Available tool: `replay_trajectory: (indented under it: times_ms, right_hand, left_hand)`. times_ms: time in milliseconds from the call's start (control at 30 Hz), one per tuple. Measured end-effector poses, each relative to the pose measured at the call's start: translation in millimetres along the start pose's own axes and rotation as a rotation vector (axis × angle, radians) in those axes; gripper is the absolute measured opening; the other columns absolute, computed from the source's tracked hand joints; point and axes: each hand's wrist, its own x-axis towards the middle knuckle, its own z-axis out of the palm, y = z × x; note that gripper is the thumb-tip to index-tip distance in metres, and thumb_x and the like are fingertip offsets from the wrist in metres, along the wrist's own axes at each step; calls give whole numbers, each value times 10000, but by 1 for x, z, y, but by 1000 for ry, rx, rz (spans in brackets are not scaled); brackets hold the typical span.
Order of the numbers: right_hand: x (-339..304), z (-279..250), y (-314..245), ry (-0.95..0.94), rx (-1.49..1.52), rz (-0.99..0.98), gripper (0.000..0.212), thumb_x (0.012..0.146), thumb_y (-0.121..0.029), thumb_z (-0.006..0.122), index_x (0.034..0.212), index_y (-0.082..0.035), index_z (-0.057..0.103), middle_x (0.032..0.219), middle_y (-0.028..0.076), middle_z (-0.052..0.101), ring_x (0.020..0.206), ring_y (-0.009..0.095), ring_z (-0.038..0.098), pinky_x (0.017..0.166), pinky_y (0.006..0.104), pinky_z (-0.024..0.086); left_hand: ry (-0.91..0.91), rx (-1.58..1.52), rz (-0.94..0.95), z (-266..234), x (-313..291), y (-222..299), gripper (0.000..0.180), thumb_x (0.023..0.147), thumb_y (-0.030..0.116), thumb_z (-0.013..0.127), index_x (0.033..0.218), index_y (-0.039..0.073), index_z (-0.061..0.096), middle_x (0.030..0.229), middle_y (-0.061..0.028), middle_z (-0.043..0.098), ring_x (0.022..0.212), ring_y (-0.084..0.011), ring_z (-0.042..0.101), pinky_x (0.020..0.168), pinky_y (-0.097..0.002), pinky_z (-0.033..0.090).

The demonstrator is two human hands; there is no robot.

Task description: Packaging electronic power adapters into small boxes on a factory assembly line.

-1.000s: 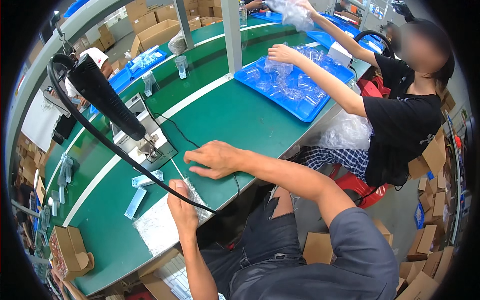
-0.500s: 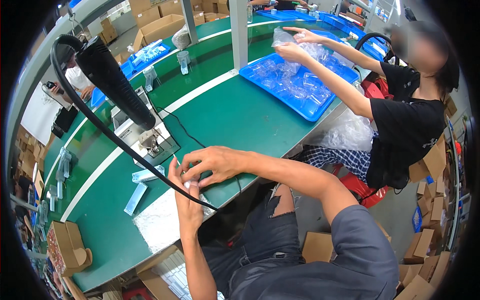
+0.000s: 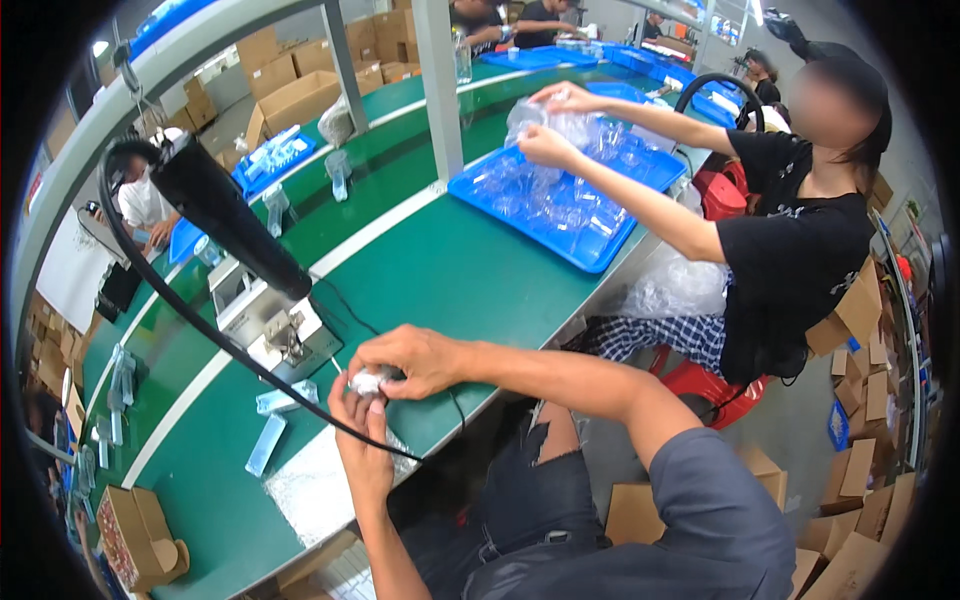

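Observation:
Both hands are together over the near edge of the green table. My left hand [image 3: 362, 425] has its fingers curled around a small shiny whitish part [image 3: 368, 382], whose exact kind I cannot make out. From above, my right hand [image 3: 418, 362] pinches the same part between thumb and fingers. A thin pale stick [image 3: 338, 364] shows just beyond the left fingertips. Close by on the table lie two pale blue plastic pieces, a clear-edged one [image 3: 286, 398] and a narrow trough-shaped one [image 3: 265, 446]. A silvery wrapping sheet [image 3: 312, 486] lies under the left wrist.
A black handheld power tool [image 3: 225, 210] hangs over a metal benchtop device [image 3: 275, 325]; its black cable [image 3: 215, 340] loops in front. A co-worker [image 3: 800, 220] at right handles clear plastic over a blue tray [image 3: 590, 255]. A cardboard box [image 3: 130, 540] stands at the left.
My right hand has closed in on the part, which now shows more between both hands. The co-worker's hands have shifted slightly over the tray. The whole view has moved a little.

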Motion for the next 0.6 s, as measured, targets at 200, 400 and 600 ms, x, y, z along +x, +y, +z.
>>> replay_trajectory:
  times_ms: [200,400,600]
  right_hand:
    - [-4,5,0,9,-132,14,379,760,-27,695,1111,-64,557,881,119,646,777,355,669,649,425,505]
    - [-2,1,-4,-13,-193,102,442,778,-37,675,1195,-88,538,960,161,670,850,404,669,695,476,521]
    - [-1,4,1,-13,-168,68,305,775,-37,644,1077,-62,608,961,142,669,845,392,664,695,471,520]
  left_hand:
    - [-36,69,-12,-1,-4,1,510,1005,62,552,1461,-43,350,1246,-165,576,1145,-210,587,1050,-352,453]
    - [-40,53,-4,1,-2,5,483,1005,54,550,1441,-51,372,1263,-175,580,1154,-214,596,1046,-346,454]
    - [-73,76,5,-3,-1,2,455,1004,52,561,1417,-47,399,1238,-163,590,1142,-211,600,1021,-333,459]
